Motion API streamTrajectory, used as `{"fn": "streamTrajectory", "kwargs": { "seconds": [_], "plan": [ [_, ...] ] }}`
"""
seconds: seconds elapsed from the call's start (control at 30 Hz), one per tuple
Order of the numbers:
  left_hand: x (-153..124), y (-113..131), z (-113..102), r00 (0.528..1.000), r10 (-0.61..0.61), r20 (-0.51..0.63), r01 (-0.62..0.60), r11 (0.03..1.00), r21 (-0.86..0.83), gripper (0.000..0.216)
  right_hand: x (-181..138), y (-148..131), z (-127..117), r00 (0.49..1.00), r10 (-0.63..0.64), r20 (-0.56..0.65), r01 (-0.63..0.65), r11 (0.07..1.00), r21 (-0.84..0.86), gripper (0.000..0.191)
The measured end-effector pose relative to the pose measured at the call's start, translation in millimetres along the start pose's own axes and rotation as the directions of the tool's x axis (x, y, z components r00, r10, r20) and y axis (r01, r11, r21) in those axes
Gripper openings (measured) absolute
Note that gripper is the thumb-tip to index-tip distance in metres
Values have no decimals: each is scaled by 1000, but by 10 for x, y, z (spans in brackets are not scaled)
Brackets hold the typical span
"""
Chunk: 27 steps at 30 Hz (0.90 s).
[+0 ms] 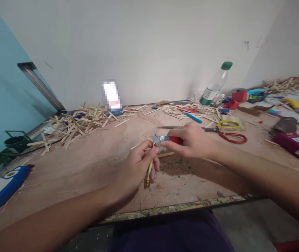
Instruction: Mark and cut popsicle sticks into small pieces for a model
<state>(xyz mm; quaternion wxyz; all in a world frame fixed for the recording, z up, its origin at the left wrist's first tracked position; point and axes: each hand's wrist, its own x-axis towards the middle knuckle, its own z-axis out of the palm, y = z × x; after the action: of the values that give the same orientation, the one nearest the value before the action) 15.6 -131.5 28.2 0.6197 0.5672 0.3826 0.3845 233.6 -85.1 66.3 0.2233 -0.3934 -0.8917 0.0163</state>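
Observation:
My left hand [141, 162] is closed around a thin pale stick [150, 170] with yellow and dark marks at its lower end. The stick slants upward between thumb and fingers, and its tip is partly hidden by them. My right hand [187, 141] grips a red-handled utility knife [175, 140]. Its grey blade points left, at the upper end of the stick; whether it touches cannot be made out. Green and purple shavings lie on the wooden table [107, 150] beneath both hands.
Scissors [229, 133] with yellow and red handles lie right of my right hand. A blue pen [192, 117] and a water bottle [215, 85] are behind. Wooden sticks [73, 126] are heaped back left. A purple box [296, 147] sits at right, a blue object [10, 185] at left.

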Motion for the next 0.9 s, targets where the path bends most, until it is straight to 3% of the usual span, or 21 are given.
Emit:
{"fn": "streamTrajectory", "kwargs": {
  "seconds": [0.9],
  "plan": [
    [-2,29,6,999,-18,31,19,999,-47,30,0,3,-5,999,-29,-16,30,999,14,54]
  ]
}}
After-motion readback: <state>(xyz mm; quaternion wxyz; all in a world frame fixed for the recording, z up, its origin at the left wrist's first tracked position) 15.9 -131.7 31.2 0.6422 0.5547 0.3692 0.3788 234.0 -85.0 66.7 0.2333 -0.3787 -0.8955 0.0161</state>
